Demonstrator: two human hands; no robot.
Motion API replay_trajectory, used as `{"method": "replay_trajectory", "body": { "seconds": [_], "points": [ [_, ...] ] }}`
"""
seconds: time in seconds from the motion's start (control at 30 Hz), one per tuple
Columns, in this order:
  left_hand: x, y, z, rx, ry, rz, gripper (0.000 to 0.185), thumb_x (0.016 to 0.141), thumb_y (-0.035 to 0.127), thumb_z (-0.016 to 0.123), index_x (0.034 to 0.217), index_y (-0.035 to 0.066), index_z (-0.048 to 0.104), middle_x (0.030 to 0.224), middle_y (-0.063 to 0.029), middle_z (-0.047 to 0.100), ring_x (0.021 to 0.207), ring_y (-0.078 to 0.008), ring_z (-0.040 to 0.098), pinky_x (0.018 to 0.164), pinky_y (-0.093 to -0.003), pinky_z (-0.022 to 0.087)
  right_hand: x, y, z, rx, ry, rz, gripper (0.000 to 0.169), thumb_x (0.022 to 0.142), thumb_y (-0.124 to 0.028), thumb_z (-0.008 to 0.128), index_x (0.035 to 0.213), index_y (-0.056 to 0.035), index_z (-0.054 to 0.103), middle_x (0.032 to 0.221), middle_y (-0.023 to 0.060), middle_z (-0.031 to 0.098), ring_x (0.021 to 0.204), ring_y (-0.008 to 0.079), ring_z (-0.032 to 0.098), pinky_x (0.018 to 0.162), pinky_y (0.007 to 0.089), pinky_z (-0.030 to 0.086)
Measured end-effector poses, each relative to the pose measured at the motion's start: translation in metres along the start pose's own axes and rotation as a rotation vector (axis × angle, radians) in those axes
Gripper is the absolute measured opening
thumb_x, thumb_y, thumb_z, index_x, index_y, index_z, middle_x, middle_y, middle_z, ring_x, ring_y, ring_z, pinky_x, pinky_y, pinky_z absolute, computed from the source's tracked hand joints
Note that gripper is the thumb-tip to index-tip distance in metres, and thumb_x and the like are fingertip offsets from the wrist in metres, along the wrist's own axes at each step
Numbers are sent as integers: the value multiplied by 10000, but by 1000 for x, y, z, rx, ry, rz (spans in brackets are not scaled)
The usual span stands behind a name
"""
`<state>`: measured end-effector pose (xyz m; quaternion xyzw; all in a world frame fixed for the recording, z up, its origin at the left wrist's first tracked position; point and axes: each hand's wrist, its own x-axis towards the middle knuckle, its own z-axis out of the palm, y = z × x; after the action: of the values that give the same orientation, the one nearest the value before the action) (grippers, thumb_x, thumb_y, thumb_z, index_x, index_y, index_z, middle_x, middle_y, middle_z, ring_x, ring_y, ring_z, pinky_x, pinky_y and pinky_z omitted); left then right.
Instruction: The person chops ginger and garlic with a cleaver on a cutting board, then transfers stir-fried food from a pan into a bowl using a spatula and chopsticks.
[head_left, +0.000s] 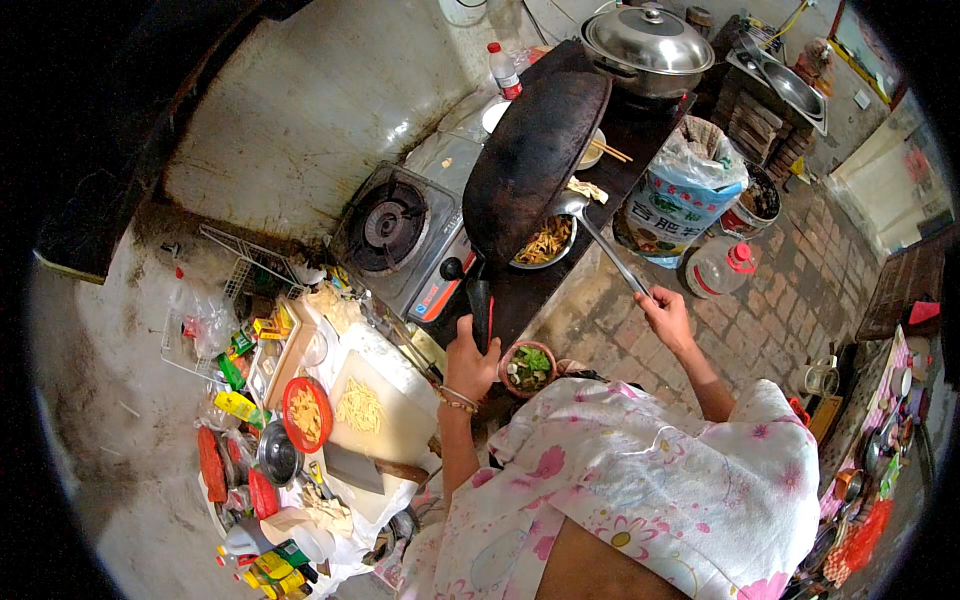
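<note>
My left hand (471, 361) grips the black handle (480, 304) of a dark wok (536, 157). The wok is raised and tipped on its side, with its blackened underside facing me. My right hand (666, 319) holds the long metal handle of a cooking ladle or spatula (611, 251), its head at the wok's lower rim. Under that rim, a metal bowl (574, 238) holds cooked food in brown and yellow strips (544, 244). The wok hides its own inside and part of the bowl. Left of the wok sits a gas stove (442, 289), its burner (386, 225) bare.
A lidded steel pot (649, 56) and a bowl with chopsticks (611, 150) share the dark counter. Beyond its right edge stand a rice sack (679, 202) and a plastic jug (716, 268). A cleaver (356, 469), cutting board (405, 409) and red basket (328, 420) lie at left.
</note>
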<state>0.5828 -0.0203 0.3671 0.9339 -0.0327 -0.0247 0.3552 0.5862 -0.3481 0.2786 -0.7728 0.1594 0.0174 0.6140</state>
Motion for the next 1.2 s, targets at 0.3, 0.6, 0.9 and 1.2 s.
{"method": "replay_trajectory", "body": {
  "seconds": [0.3, 0.6, 0.9, 1.2],
  "points": [
    [2, 5, -2, -11, 144, 100, 393, 767, 132, 627, 1063, -9, 410, 676, -206, 555, 608, -355, 572, 553, -426, 428, 0, 2, -1, 62, -25, -24, 360, 809, -257, 629, 581, -13, 494, 494, -37, 397, 445, 49, 343, 400, 255, 239],
    [7, -14, -10, -588, 92, -222, 284, 803, 116, 611, 995, 20, 424, 605, -48, 508, 413, -139, 480, 381, -289, 381, -17, -38, -6, 731, -267, 438, 287, 866, -302, 546, 735, -52, 496, 459, -42, 359, 311, 63, 259, 296, 219, 191],
    [59, -59, -50, -1392, 70, -131, 52, 885, 110, 474, 866, 64, 459, 609, 6, 418, 390, -70, 335, 338, -222, 310, -16, -40, 5, 1190, -592, 638, 253, 890, -293, 482, 809, -56, 523, 482, -51, 355, 313, 38, 277, 250, 198, 228],
    [76, -119, -52, -2045, -125, -173, 150, 929, 121, 394, 896, -6, 466, 643, 0, 410, 448, -57, 389, 384, -198, 357, -8, -54, 13, 1294, -682, 783, 242, 894, -269, 435, 818, -56, 521, 493, -35, 361, 292, 44, 283, 241, 204, 225]
  ]
}}
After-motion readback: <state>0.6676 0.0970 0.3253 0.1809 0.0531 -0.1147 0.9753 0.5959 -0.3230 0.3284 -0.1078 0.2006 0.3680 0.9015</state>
